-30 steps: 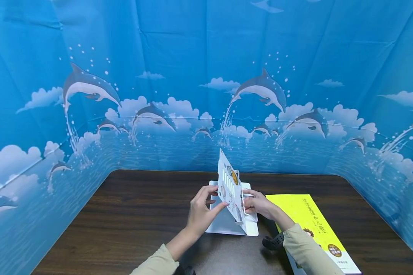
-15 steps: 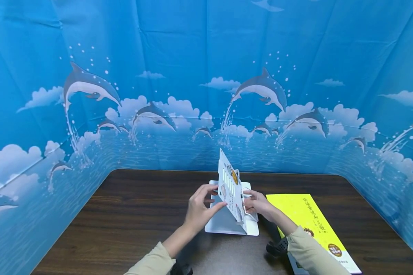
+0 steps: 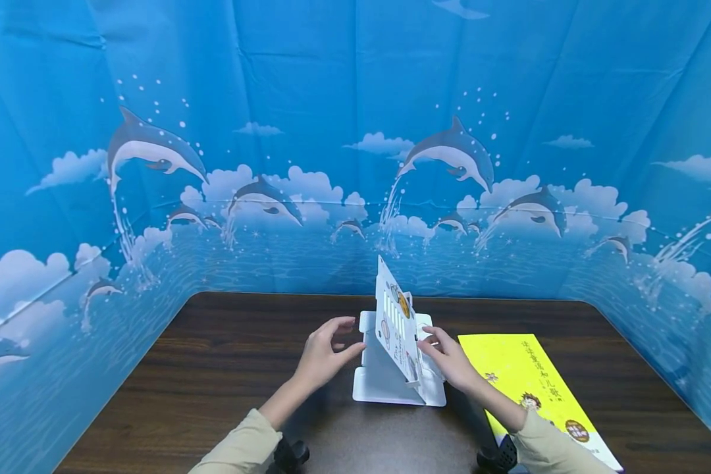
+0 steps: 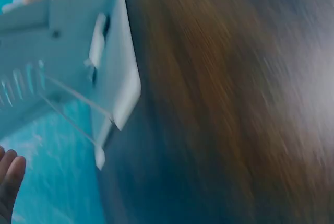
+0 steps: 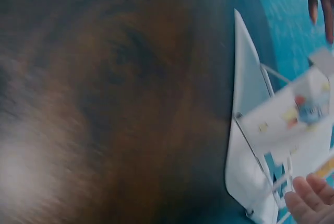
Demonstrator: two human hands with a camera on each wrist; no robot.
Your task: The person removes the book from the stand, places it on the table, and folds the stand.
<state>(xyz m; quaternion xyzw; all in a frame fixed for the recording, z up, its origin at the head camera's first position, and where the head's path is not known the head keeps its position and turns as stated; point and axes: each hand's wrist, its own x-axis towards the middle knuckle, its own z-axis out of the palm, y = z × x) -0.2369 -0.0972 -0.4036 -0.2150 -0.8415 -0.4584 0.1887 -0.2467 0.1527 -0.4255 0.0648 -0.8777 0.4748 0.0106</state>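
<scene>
A white book stand (image 3: 395, 322) with cartoon prints stands in the middle of the table, its panel tilted up from a flat base (image 3: 385, 385). To its left, my left hand (image 3: 326, 352) is apart from the panel, fingers loosely bent and holding nothing. My right hand (image 3: 450, 359) is at the stand's right side, fingertips close to the panel's ledge; whether they touch it I cannot tell. The left wrist view, blurred, shows the panel's back (image 4: 68, 41) and its thin wire support. In the right wrist view, my right fingers (image 5: 308, 195) lie loosely extended beside the stand.
A yellow book (image 3: 539, 388) lies flat at the right, partly under my right forearm. The dark wooden table (image 3: 243, 368) ends at a blue curtain (image 3: 308, 131) printed with dolphins.
My left hand has let go of the panel and moved left. The right hand has loosened and drawn slightly back towards me. The stand keeps its tilt and place.
</scene>
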